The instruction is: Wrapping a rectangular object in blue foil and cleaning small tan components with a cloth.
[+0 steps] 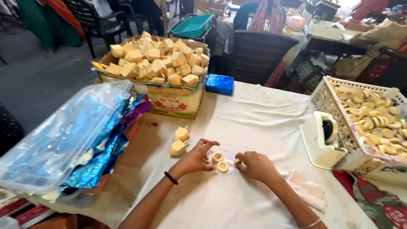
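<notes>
Person is sitting at the bench [254,123], which is covered in white cloth, both hands working low and close together. Left hand [196,159] is hovering with fingers spread and curled apart, fingertips just beside two small round tan discs [220,162] lying on the cloth, gripping nothing. Right hand [255,166] is closed together, pinching what looks like a third small disc piece [237,161] at its fingertips, though it's mostly hidden. Discs are sitting between the two hands, probably kept there so both can get at them.

Two tan wedge blocks [179,141] are lying just left of the left hand, near at reach. Cardboard box [174,99] heaped with more of the same blocks is standing further back. White plastic basket [339,114] full of round discs is sitting at the right, with a white tape dispenser [322,138] touching its front. Clear bag of blue foil wrappers [63,140] is slumping at the left edge. Blue wrapped block [219,84] is lying beside the box.
</notes>
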